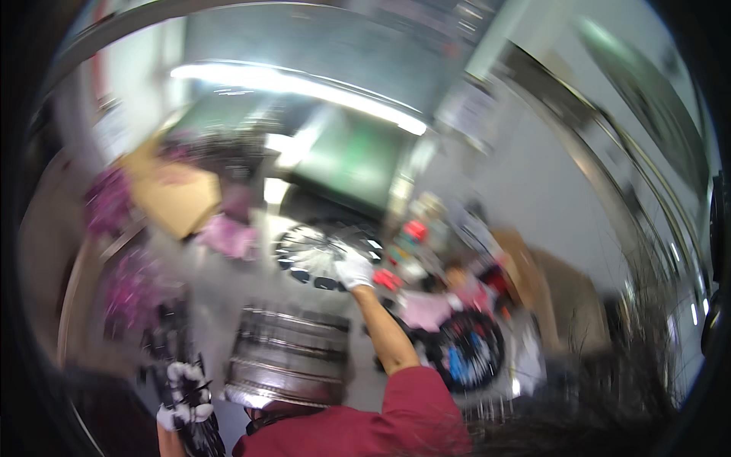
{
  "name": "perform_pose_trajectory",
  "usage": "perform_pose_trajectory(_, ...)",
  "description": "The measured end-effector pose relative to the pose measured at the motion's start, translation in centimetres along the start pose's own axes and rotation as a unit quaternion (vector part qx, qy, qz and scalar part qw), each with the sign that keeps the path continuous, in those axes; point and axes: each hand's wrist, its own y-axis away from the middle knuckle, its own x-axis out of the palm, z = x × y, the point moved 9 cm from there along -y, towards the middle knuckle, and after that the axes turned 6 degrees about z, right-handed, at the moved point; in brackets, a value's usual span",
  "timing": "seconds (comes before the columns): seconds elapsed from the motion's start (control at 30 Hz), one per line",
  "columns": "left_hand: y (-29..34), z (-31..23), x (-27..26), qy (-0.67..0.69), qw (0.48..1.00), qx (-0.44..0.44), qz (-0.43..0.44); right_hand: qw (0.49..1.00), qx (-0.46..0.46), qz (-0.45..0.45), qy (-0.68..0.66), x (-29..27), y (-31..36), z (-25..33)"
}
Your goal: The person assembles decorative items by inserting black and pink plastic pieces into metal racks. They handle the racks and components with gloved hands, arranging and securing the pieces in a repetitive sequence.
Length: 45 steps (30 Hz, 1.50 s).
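At the lower left, my left hand [183, 407], in a white glove with dark fingertips, is closed round a bundle of long thin black pieces [199, 434]; blur hides their exact kind. My right arm stretches forward, and my right hand [354, 269], also white-gloved, is at the right side of a round tray-like thing [308, 251] with a pale middle and black shapes round its rim. Motion smears its fingers, so their grip does not show. Between my arms lies a dark, shiny ribbed rack or tray [288, 354].
Pink-purple bundles [133, 293] and a tan cardboard piece [175, 194] are at the left. To the right are a round black holder [470, 350] with blue bits, a pink cloth [430, 308] and a cardboard box [525, 274]. A lit tube lamp [297, 91] crosses the back.
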Motion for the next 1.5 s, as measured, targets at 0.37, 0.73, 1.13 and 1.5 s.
perform_pose_trajectory(0.37,-8.1,2.2,3.7,-0.09,0.981,-0.053,0.161,0.886,0.418,-0.197,0.036,-21.4,31.8,-26.7)
perform_pose_trajectory(0.73,-6.2,5.2,17.7,-0.044,0.915,-0.097,0.389,0.976,0.077,-0.194,-0.064,-21.1,26.6,-11.6)
perform_pose_trajectory(1.13,2.9,1.6,10.7,-0.038,0.896,-0.116,0.427,0.876,-0.483,0.002,-0.001,-19.1,29.1,37.2)
perform_pose_trajectory(1.5,11.1,-3.1,-1.7,-0.481,0.801,-0.147,0.324,0.847,-0.418,0.325,0.042,-11.1,33.6,45.3)
